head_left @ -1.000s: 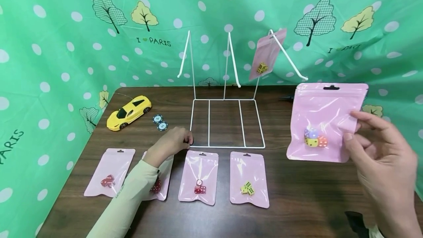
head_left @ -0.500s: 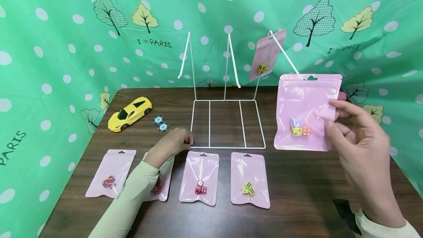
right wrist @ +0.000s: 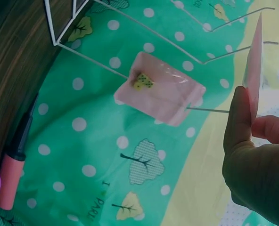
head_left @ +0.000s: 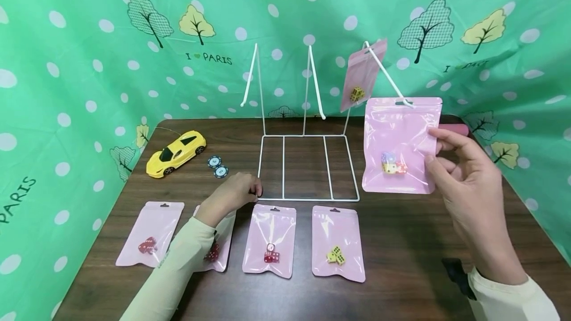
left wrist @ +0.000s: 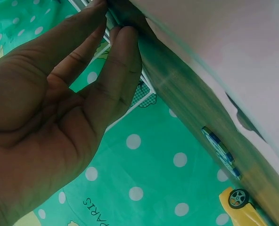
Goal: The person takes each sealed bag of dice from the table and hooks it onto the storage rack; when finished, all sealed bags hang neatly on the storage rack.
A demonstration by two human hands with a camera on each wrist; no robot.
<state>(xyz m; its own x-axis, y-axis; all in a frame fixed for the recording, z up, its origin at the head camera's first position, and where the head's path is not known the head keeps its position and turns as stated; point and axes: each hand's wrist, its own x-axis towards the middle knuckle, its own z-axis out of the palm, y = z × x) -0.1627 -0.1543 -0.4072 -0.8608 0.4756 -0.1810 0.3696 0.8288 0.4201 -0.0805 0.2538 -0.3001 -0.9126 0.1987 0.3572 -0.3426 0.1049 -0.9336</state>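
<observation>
My right hand pinches the right edge of a pink zip bag with several coloured dice inside. A prong tip of the white wire rack shows in front of the bag at its hanging hole. Edge-on in the right wrist view, the held bag stands between thumb and fingers. My left hand grips the rack's front left corner; the left wrist view shows its fingertips at the wire. Another pink bag with yellow dice hangs farther back on the same right prong.
Pink bags of dice lie along the front, among them one with red dice and one with yellow dice. My left forearm partly covers another bag. A yellow toy car and poker chips sit left; a pink-handled tool lies right.
My right hand has carried the bag left and away from me, to the right prong's end. The prong tip, hidden behind the bag half a second ago, now shows in front. My left hand stays put.
</observation>
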